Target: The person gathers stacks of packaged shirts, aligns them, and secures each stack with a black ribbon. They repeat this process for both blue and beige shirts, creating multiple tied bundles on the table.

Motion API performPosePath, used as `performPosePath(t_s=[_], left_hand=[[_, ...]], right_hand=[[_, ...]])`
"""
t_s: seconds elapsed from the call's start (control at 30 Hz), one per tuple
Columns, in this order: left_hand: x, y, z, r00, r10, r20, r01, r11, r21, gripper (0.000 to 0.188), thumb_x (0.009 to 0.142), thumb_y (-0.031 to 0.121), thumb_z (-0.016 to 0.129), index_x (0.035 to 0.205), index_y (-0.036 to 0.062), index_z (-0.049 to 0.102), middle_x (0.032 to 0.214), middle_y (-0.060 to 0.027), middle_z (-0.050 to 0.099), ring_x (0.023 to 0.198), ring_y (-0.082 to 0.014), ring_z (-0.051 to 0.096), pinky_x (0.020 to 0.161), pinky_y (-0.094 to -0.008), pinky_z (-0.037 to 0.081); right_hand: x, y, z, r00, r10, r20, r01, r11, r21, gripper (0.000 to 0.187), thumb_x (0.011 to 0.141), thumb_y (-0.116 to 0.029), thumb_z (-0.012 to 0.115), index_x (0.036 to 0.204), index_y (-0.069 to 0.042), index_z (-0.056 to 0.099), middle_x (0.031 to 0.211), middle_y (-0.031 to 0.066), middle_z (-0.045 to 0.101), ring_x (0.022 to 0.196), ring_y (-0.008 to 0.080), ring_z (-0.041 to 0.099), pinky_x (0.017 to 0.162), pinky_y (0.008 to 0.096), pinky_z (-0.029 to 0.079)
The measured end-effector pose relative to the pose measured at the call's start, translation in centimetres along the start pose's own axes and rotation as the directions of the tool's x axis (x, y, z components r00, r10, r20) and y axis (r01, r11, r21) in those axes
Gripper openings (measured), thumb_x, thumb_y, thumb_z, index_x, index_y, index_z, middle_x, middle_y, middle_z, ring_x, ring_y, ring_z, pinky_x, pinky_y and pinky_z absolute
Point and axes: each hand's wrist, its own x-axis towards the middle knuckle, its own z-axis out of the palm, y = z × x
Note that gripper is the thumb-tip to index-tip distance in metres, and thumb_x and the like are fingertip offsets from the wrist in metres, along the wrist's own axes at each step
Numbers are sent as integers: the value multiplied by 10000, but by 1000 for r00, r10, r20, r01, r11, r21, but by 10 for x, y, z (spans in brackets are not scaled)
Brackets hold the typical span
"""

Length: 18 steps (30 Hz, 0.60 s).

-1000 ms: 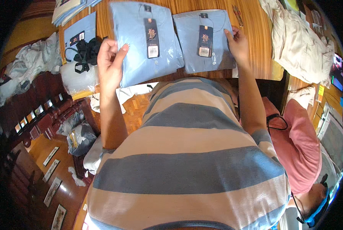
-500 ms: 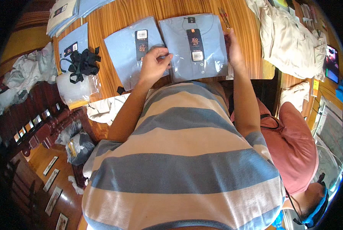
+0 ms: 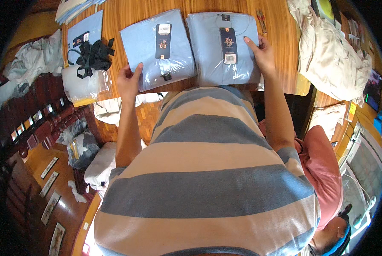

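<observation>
Now that our bare left hand point(image 3: 129, 81) has shifted from the inner side to the outer edge of the left folded light-blue shirt in clear plastic point(image 3: 178, 53), we have one hand outside each packet. Its thumb lies along that edge with the fingers curled; we cannot tell whether it pinches the wrapping. Our bare right hand point(image 3: 265, 59) stays at the outer edge of the right folded light-blue shirt in clear plastic point(image 3: 210, 53), thumb over it, and its grip is equally unclear. Both shirts rest side by side on the striped brown wooden surface point(image 3: 280, 55); the left one's dark rectangular tag point(image 3: 163, 40) is inverted to us, so we judge the pair not yet matched in direction. Close on our left, a tangled black fabric-strap bundle point(image 3: 95, 55) could crowd the left hand; it overlaps a third light-blue packet point(image 3: 86, 25). Farther off are slim metal snips with red parts point(image 3: 262, 21), a rumpled cream cloth heap point(image 3: 336, 55) at right and a white-and-blue folded stack point(image 3: 71, 10) at upper left.
</observation>
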Motion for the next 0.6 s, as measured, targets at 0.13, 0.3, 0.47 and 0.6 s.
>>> performPosePath(t_s=[0.13, 0.3, 0.47, 0.6], left_hand=[[11, -26, 0, 996, -62, 68, 75, 973, -218, 317, 861, 193, 872, 1012, -33, 710, 803, -10, 690, 687, -66, 578, 628, -231, 459], [12, 4, -6, 999, 51, 7, -49, 982, -182, 240, 870, 177, 862, 973, 6, 729, 783, 17, 673, 690, -56, 564, 608, -228, 437], [19, 14, -9, 997, 7, 77, 2, 993, -116, 241, 888, 132, 838, 1007, 16, 663, 825, 7, 666, 716, -63, 569, 632, -227, 445], [29, 15, -15, 975, 50, 215, 24, 943, -332, 265, 910, 104, 810, 1025, 49, 577, 850, 5, 660, 699, -55, 540, 616, -223, 415]], right_hand=[[1, 5, 0, 1000, -6, -17, 6, 1000, 0, 514, 898, -235, 840, 1237, 87, 627, 1037, 117, 741, 895, 141, 686, 799, 274, 548], [-1, 7, 1, 997, 18, -75, -22, 998, -59, 501, 908, -260, 832, 1237, 66, 642, 1047, 126, 743, 895, 145, 687, 795, 275, 549], [3, 5, -6, 999, -27, -24, 25, 994, -104, 434, 922, -229, 818, 1210, 52, 655, 1025, 99, 747, 875, 112, 680, 777, 256, 538], [-1, 10, 5, 995, -63, -76, 58, 997, -56, 436, 946, -240, 792, 1233, 55, 646, 1036, 73, 731, 882, 94, 658, 786, 232, 521]])
